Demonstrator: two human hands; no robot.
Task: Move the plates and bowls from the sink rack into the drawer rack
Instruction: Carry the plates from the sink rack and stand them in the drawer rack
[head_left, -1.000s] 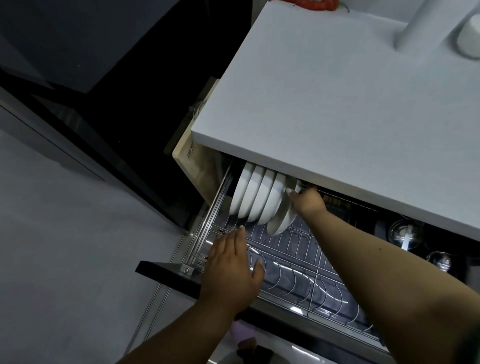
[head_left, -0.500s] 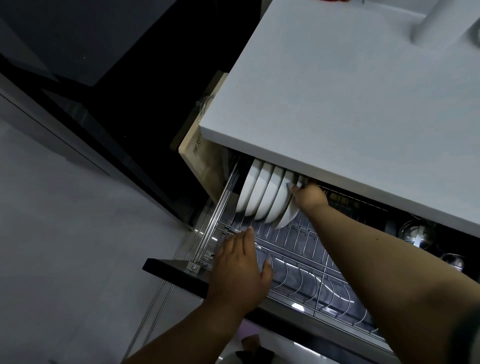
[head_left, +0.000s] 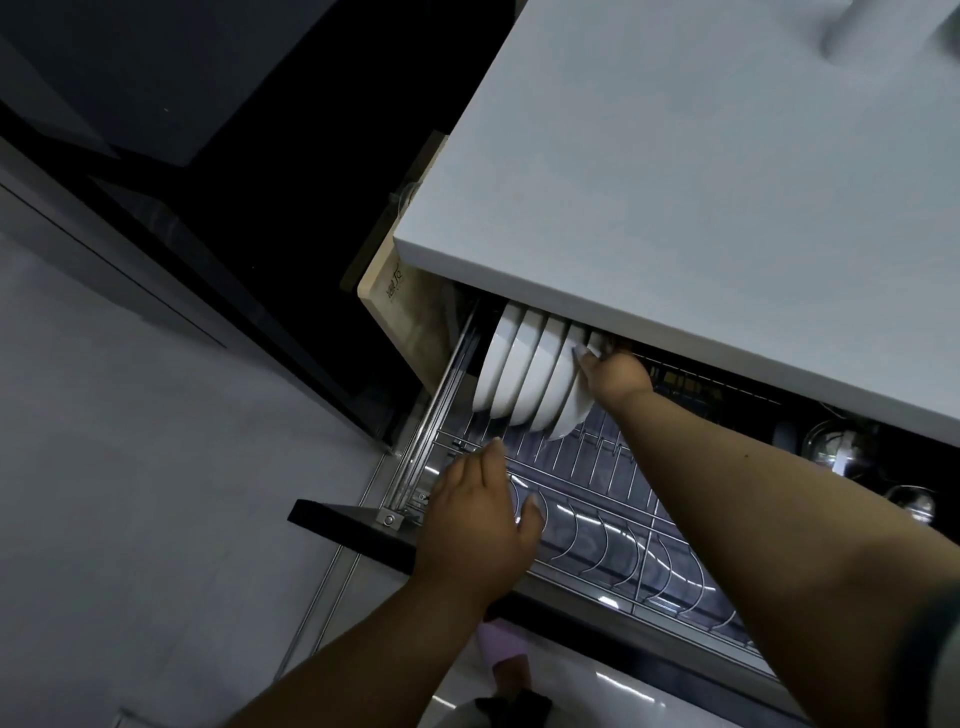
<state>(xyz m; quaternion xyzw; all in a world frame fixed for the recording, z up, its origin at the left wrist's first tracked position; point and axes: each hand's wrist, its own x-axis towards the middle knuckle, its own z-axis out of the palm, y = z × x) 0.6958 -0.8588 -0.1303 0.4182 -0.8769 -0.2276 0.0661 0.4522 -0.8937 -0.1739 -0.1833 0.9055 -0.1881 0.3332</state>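
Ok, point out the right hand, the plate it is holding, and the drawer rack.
right hand (head_left: 615, 376), head view, back of the hand.
plate (head_left: 571, 415), head view, lower white face.
drawer rack (head_left: 597, 462), head view, bare wire tines.

Bowls (head_left: 524, 374) half hidden under countertop (head_left: 701, 197)

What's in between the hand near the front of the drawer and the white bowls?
Only bare wire rack. The head view shows nothing standing between the left hand and the bowls.
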